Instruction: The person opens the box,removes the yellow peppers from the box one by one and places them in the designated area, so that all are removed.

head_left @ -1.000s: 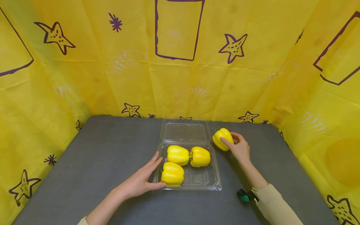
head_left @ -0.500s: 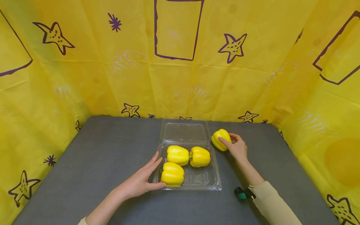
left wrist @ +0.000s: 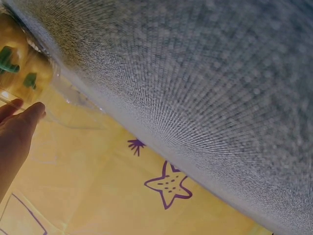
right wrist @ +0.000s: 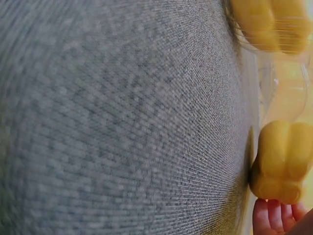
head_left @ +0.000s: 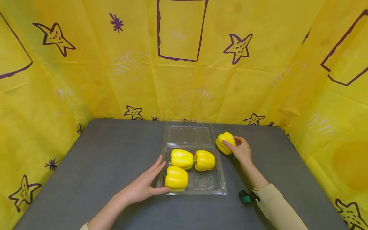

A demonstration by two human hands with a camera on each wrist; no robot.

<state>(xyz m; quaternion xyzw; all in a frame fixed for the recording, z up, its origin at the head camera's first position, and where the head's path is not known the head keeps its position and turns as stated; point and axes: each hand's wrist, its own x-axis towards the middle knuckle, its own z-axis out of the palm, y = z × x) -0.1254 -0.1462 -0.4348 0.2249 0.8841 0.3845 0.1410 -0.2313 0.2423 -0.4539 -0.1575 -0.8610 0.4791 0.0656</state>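
In the head view, a yellow bell pepper [head_left: 225, 137] is being held by the right hand [head_left: 242, 151], just right of the middle of the frame. It is being pinched between thumb and fingers, and the grip is being filled by it. In the right wrist view, this pepper is being seen at the lower right, close to the grey table [head_left: 86, 179].

Near the middle of the head view, a clear plastic box [head_left: 208, 182] is being shown with its lid [head_left: 189, 134] lying open above it in the frame. Three more peppers are being held in the box: an upper left pepper [head_left: 182, 158], a lower left pepper [head_left: 176, 178] and an upper right pepper [head_left: 205, 160]. The box's left side is being touched by the left hand [head_left: 146, 182]. Its fingers are being held straight, with a wide gap to the thumb, which is resting at the box's lower left corner.

At the lower right, a tan sleeve [head_left: 277, 203] is being worn on the right arm. The top is being filled by a yellow cloth [head_left: 184, 76].
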